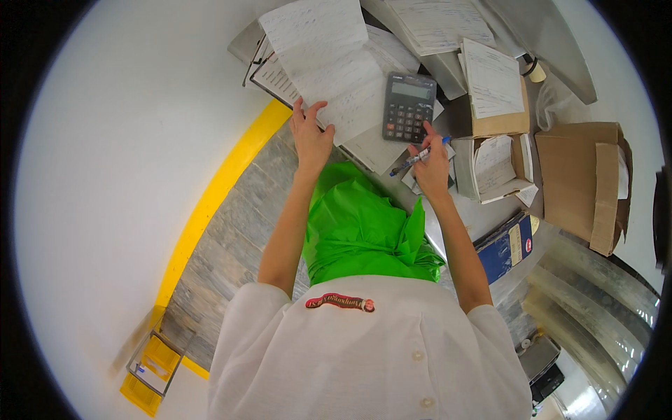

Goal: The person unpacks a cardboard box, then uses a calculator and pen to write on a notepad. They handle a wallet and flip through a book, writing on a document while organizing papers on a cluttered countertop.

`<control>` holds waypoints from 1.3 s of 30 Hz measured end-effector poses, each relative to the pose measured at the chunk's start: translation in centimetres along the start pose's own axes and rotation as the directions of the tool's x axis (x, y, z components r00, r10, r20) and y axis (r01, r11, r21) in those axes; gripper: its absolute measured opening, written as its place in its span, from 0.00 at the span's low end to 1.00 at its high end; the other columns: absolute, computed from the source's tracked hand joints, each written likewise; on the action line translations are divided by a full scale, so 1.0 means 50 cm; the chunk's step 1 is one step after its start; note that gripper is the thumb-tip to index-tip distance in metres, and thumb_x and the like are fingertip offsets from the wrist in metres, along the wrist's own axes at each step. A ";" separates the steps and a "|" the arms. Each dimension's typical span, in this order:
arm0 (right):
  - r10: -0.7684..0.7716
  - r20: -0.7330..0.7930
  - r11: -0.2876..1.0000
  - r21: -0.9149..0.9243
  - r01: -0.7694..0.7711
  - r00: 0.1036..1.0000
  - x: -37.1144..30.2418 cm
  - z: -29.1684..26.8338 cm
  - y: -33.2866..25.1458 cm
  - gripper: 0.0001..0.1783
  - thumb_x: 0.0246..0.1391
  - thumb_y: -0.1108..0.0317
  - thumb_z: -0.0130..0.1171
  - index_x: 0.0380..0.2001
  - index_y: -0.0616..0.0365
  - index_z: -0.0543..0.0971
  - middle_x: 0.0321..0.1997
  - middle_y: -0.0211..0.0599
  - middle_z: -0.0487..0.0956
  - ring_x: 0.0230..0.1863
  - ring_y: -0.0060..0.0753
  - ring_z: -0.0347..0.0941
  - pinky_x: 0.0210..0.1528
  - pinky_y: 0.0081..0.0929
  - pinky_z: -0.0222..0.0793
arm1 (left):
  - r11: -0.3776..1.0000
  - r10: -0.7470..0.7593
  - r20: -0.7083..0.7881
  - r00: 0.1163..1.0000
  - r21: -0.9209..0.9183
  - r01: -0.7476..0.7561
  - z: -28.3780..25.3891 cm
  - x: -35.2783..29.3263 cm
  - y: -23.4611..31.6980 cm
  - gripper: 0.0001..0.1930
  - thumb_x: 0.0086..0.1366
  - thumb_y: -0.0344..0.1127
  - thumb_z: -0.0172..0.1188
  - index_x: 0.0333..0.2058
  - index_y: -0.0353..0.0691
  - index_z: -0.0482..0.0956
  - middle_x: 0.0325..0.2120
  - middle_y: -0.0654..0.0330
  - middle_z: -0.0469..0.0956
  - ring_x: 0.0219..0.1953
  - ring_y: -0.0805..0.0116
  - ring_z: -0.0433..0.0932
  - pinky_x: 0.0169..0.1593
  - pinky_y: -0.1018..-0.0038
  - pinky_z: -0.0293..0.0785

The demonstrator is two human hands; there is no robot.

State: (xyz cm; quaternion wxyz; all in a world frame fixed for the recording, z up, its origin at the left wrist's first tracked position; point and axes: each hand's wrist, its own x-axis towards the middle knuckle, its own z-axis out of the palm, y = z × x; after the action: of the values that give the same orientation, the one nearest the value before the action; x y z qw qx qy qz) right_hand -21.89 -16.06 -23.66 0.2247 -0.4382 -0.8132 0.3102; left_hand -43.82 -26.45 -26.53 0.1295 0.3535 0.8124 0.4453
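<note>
A large handwritten sheet (329,63) lies over a clipboard (276,80) at the table's left end. My left hand (310,136) rests at the sheet's lower edge, its fingers apart. Right of the sheet sits a dark grey calculator (408,105). My right hand (432,164) grips a blue pen (414,159), while its index finger reaches the calculator's lower right keys. Beneath that hand are small papers (413,183), partly hidden.
An open box with papers (498,164) and a taller brown cardboard box (577,182) stand to the right. More handwritten papers (493,77) lie behind. A blue book (504,246) sits near the edge. A green apron (357,224) covers my lap.
</note>
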 end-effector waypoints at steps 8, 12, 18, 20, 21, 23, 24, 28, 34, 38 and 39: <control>-0.032 -0.031 0.999 0.020 0.032 0.999 -0.021 -0.005 0.028 0.18 0.41 0.72 0.62 0.28 0.58 0.61 0.55 0.47 0.69 0.35 0.50 0.68 0.40 0.37 0.63 | 0.981 0.082 0.037 0.996 0.171 -0.087 0.020 -0.007 -0.027 0.31 0.39 0.39 0.68 0.47 0.51 0.71 0.57 0.43 0.53 0.56 0.41 0.52 0.58 0.57 0.51; -0.060 0.082 0.998 -0.007 0.060 0.995 -0.024 -0.005 0.016 0.17 0.39 0.73 0.62 0.27 0.57 0.61 0.54 0.46 0.69 0.34 0.48 0.68 0.38 0.37 0.63 | 0.980 0.088 0.068 0.994 0.174 -0.098 0.020 -0.005 -0.042 0.33 0.38 0.41 0.69 0.48 0.53 0.70 0.59 0.43 0.51 0.57 0.41 0.49 0.59 0.55 0.49; -0.234 0.068 0.970 -0.046 0.238 0.970 -0.044 -0.003 0.015 0.18 0.39 0.74 0.61 0.36 0.57 0.68 0.35 0.37 0.73 0.32 0.43 0.66 0.36 0.36 0.62 | 0.989 0.060 0.100 0.993 0.132 -0.073 0.010 -0.011 -0.040 0.35 0.38 0.44 0.70 0.49 0.56 0.70 0.59 0.44 0.50 0.57 0.40 0.49 0.59 0.55 0.48; -0.168 0.079 0.984 -0.050 0.172 0.983 -0.056 -0.008 0.016 0.19 0.40 0.74 0.60 0.38 0.57 0.69 0.33 0.35 0.72 0.30 0.42 0.65 0.35 0.35 0.62 | 0.990 0.047 0.107 0.993 0.130 -0.061 0.008 -0.013 -0.039 0.35 0.38 0.43 0.69 0.50 0.55 0.69 0.59 0.45 0.50 0.57 0.40 0.48 0.59 0.55 0.49; -0.136 0.085 0.989 -0.051 0.141 0.987 -0.060 -0.010 0.017 0.20 0.40 0.74 0.60 0.40 0.58 0.69 0.31 0.35 0.72 0.30 0.41 0.65 0.35 0.35 0.62 | 0.990 0.039 0.115 0.993 0.129 -0.054 0.009 -0.013 -0.038 0.36 0.37 0.41 0.69 0.50 0.53 0.69 0.59 0.46 0.50 0.58 0.41 0.48 0.59 0.55 0.50; -0.084 0.099 0.995 -0.047 0.089 0.992 -0.064 -0.014 0.021 0.18 0.41 0.75 0.59 0.39 0.58 0.69 0.35 0.35 0.73 0.29 0.39 0.64 0.34 0.34 0.62 | 0.991 0.041 0.122 0.992 0.124 -0.057 0.007 -0.016 -0.040 0.36 0.37 0.40 0.70 0.51 0.52 0.68 0.59 0.47 0.50 0.58 0.41 0.47 0.59 0.55 0.52; -0.055 0.103 0.997 -0.047 0.061 0.993 -0.066 -0.016 0.022 0.18 0.41 0.75 0.59 0.38 0.58 0.69 0.36 0.35 0.74 0.29 0.39 0.64 0.33 0.33 0.62 | 0.991 0.052 0.122 0.991 0.120 -0.067 0.008 -0.018 -0.043 0.37 0.37 0.40 0.70 0.51 0.52 0.68 0.59 0.47 0.50 0.59 0.41 0.47 0.59 0.55 0.52; -0.086 0.072 0.996 -0.014 0.087 0.994 -0.072 -0.019 0.033 0.16 0.42 0.76 0.58 0.35 0.58 0.65 0.43 0.36 0.74 0.28 0.36 0.64 0.31 0.30 0.62 | 0.992 0.095 0.084 0.992 0.075 -0.102 0.019 -0.023 -0.065 0.37 0.38 0.45 0.69 0.52 0.55 0.67 0.59 0.45 0.50 0.58 0.41 0.49 0.59 0.54 0.49; 0.026 0.100 0.999 0.033 -0.029 0.995 -0.081 -0.025 0.027 0.18 0.42 0.77 0.57 0.39 0.58 0.68 0.40 0.36 0.74 0.26 0.36 0.67 0.30 0.27 0.64 | 0.980 0.130 0.067 0.989 0.140 -0.139 0.023 -0.022 -0.065 0.39 0.39 0.44 0.69 0.53 0.53 0.65 0.59 0.46 0.51 0.58 0.43 0.48 0.60 0.54 0.47; 0.031 0.108 0.997 0.066 -0.038 0.994 -0.082 -0.017 0.035 0.24 0.42 0.78 0.56 0.47 0.56 0.67 0.31 0.34 0.71 0.25 0.35 0.66 0.29 0.25 0.64 | 0.972 0.128 0.063 0.990 0.192 -0.138 0.020 -0.015 -0.054 0.38 0.40 0.46 0.68 0.53 0.50 0.65 0.59 0.50 0.51 0.58 0.44 0.49 0.60 0.54 0.45; 0.017 0.109 0.998 0.063 -0.024 0.994 -0.081 -0.015 0.036 0.26 0.43 0.78 0.56 0.49 0.56 0.67 0.29 0.33 0.69 0.25 0.34 0.66 0.29 0.25 0.64 | 0.972 0.124 0.064 0.990 0.194 -0.135 0.020 -0.014 -0.053 0.38 0.40 0.46 0.68 0.53 0.50 0.65 0.59 0.52 0.52 0.57 0.44 0.49 0.59 0.54 0.45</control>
State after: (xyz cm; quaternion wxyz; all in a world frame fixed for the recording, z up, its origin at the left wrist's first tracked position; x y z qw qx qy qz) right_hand -18.28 -18.53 -24.78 0.1910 -0.4217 -0.8092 0.3617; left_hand -44.02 -27.23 -29.34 0.0853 0.4281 0.8242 0.3607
